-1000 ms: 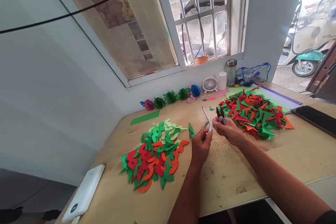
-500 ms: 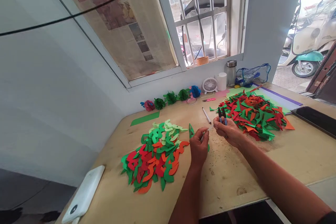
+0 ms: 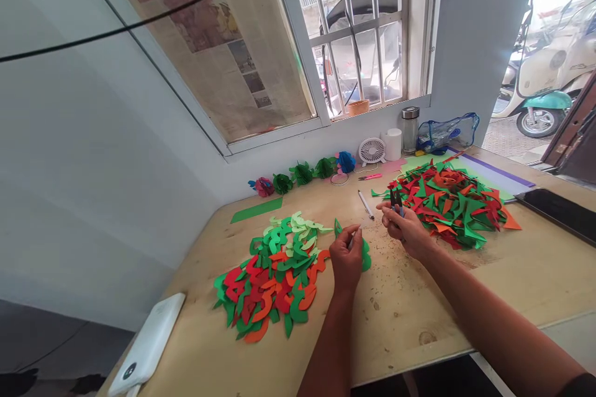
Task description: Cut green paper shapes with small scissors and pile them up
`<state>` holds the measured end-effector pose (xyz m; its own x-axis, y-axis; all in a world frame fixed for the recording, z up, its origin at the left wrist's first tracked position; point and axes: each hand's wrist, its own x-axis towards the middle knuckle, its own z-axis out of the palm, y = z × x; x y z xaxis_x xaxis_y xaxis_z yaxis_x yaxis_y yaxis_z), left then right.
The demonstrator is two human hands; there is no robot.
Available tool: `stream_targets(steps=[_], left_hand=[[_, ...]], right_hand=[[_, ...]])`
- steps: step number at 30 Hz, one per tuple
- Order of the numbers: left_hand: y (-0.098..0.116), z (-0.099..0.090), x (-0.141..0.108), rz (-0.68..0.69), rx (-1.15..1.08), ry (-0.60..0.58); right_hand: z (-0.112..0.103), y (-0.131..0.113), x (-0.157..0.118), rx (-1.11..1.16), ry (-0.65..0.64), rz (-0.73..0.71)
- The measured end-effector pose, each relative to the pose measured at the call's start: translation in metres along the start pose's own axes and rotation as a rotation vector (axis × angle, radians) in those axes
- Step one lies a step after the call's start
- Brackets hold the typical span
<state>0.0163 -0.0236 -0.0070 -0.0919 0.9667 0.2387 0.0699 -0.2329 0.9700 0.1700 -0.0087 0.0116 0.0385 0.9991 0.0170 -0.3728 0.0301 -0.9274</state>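
My left hand [image 3: 347, 255] is closed in a pinch on something small and pale that I cannot make out, over a green paper piece [image 3: 366, 255] on the wooden table [image 3: 405, 316]. To its right, my right hand [image 3: 404, 228] is wrapped round small dark-bladed snips [image 3: 396, 200], their blades pointing up. The hands are apart. Left of my left hand lies a heap of curved green, red and orange paper cutouts [image 3: 265, 285]. Beyond my right hand is a pile of red, green and orange scraps [image 3: 451, 198].
A white pen [image 3: 365, 205] lies beyond the hands. Paper flowers [image 3: 302, 173], a small fan [image 3: 372, 151] and a glass bottle [image 3: 410, 130] stand along the wall. A black phone [image 3: 559, 214] is at the right, a white device [image 3: 148, 347] at the left edge.
My left hand has moved left and slightly down, away from my right hand, showing more of the green piece. The snips in my right hand have turned slightly and their blades are closer together.
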Motion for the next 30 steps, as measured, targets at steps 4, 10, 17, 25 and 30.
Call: stream_targets(steps=[4, 10, 17, 25, 30], left_hand=[[-0.001, -0.004, 0.005, -0.006, -0.035, 0.033], [-0.002, -0.006, 0.008, -0.027, -0.083, 0.083], [0.000, -0.005, 0.006, -0.055, -0.085, 0.047], [0.000, -0.005, 0.006, -0.009, -0.072, 0.034], [-0.001, -0.004, 0.006, 0.009, -0.030, 0.017]], right_hand=[[0.002, 0.000, -0.002, -0.048, -0.047, 0.026], [0.005, 0.001, -0.004, -0.174, -0.117, 0.092], [0.007, 0.004, -0.005, -0.334, -0.191, 0.116], [0.005, 0.008, -0.003, -0.384, -0.237, 0.102], [0.004, 0.010, -0.002, -0.399, -0.251, 0.095]])
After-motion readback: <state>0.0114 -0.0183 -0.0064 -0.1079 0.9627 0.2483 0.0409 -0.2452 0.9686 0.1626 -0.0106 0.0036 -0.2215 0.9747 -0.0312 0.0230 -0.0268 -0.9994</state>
